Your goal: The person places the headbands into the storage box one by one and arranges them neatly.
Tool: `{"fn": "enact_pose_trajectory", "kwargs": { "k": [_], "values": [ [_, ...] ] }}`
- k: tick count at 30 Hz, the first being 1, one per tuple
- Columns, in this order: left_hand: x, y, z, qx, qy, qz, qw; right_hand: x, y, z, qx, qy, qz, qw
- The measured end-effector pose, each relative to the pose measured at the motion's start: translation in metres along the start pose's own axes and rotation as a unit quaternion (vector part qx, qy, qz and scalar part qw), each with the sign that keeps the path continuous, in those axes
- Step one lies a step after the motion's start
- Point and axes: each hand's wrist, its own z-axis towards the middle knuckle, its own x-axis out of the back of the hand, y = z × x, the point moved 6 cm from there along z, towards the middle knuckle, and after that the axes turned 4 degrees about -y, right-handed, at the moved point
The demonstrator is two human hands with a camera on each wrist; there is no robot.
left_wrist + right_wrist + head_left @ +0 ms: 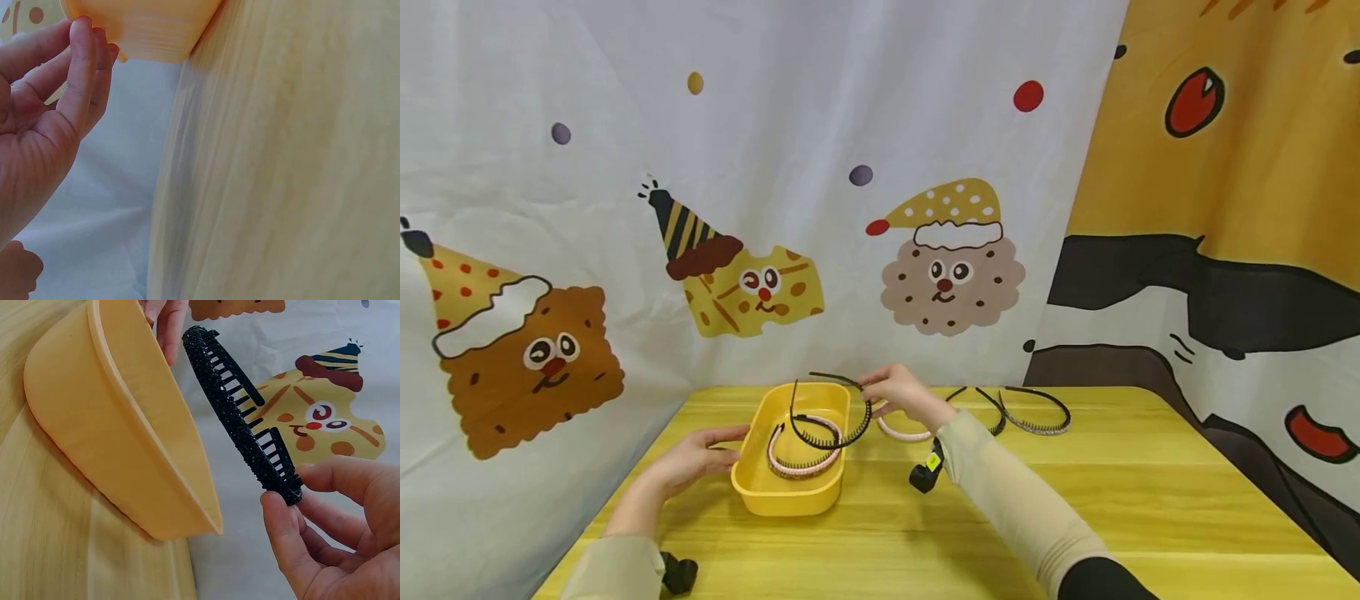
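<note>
A black toothed headband [861,429] with a sparkly, beaded-looking surface hangs over a yellow plastic bin [790,503]. My right hand [904,395] pinches one end of it between thumb and fingers, which shows closely in the right wrist view, where the headband [225,406] is tilted beside the bin's rim. Inside the bin lie a pink headband [797,473] and a dark one, overlapping. At the bin's left side, my left hand [696,457] touches the rim with fairly straight fingertips; the left wrist view shows those fingers [81,69] against the wall.
Right of the bin, more headbands lie on the wooden table [1000,517]: a pink one [904,436], a black one [998,427] partly behind my right arm, and one with a glittery band [1043,430]. A printed cloth [820,100] hangs behind the table.
</note>
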Motion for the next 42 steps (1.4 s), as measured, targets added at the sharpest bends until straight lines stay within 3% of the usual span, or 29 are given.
{"fn": "enact_pose_trajectory", "kwargs": {
  "k": [9, 20, 32, 42],
  "values": [
    [-0.002, 0.004, 0.000, -0.016, -0.004, 0.002, 0.9999, -0.013, 0.002, 0.010, -0.008, 0.007, -0.012, 0.9999],
    [0.000, -0.004, 0.000, -0.002, 0.007, -0.005, 1.0000, -0.027, 0.005, 0.018, 0.002, -0.002, -0.022, 0.9998],
    [0.000, 0.000, -0.001, -0.006, -0.003, -0.007, 1.0000, -0.038, 0.006, 0.025, 0.004, -0.011, -0.015, 0.9998],
    [-0.001, 0.001, -0.001, -0.013, 0.003, 0.001, 0.9999, -0.043, 0.011, 0.033, -0.005, 0.016, -0.036, 0.9992]
  ]
}}
